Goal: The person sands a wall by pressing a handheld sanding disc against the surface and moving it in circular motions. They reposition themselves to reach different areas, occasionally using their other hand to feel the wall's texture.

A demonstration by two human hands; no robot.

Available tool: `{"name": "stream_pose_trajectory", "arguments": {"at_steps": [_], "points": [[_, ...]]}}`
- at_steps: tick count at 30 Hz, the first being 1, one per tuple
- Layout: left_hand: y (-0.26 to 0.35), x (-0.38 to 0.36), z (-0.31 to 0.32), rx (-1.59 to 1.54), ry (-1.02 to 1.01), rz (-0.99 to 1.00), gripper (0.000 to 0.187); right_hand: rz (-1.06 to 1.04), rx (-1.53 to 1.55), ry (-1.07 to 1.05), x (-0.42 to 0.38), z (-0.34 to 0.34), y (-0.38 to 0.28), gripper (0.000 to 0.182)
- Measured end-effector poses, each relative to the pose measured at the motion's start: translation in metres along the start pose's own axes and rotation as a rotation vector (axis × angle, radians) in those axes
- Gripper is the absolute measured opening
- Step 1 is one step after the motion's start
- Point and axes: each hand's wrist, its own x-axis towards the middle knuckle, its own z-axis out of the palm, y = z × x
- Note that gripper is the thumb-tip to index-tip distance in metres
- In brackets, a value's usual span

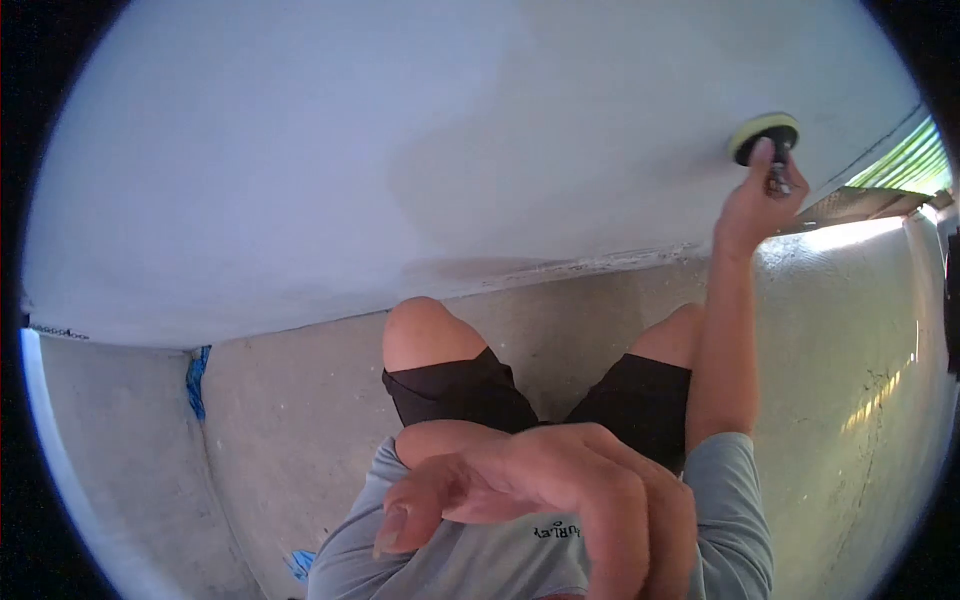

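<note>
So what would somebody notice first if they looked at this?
Probably the big pale wall filling the top of the picture. Up at the right, the right hand holds a round sanding pad with a yellow-green edge against it. Low in the middle, the left hand looms close to the camera, empty.

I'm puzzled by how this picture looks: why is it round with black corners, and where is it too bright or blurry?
Head view: a fisheye lens bends the wall and blackens the corners; daylight glares at the right edge; the left hand, very close, looks oversized and soft; the right hand on the sanding pad is sharper.
</note>
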Motion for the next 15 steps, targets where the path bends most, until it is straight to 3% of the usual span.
{"name": "stream_pose_trajectory", "arguments": {"at_steps": [1, 4, 8, 11, 13, 14, 15], "points": [[0.009, 0.008, -0.015, 0.055, -0.210, -0.109, 0.070, -0.032, 0.060, -0.042, -0.012, 0.004, -0.008, 0.040], [0.018, 0.007, -0.031, 0.065, -0.341, -0.151, 0.069, -0.105, 0.054, -0.056, -0.005, 0.005, -0.008, 0.040], [0.013, 0.007, -0.015, 0.097, -0.127, -0.125, 0.069, 0.026, 0.185, 0.072, 0.009, 0.006, -0.007, 0.040], [0.020, 0.010, -0.033, 0.054, -0.183, -0.106, 0.071, -0.062, 0.043, -0.015, -0.008, 0.008, -0.012, 0.039], [0.034, 0.016, -0.053, -0.027, -0.382, -0.342, 0.073, -0.136, 0.029, -0.075, -0.005, 0.007, -0.013, 0.040], [0.027, 0.006, -0.037, -0.032, -0.375, -0.342, 0.073, -0.133, 0.022, -0.075, 0.005, 0.005, -0.011, 0.040], [0.014, -0.012, -0.006, 0.053, -0.049, -0.173, 0.074, -0.056, 0.089, -0.002, 0.016, 0.001, -0.007, 0.041]]}}
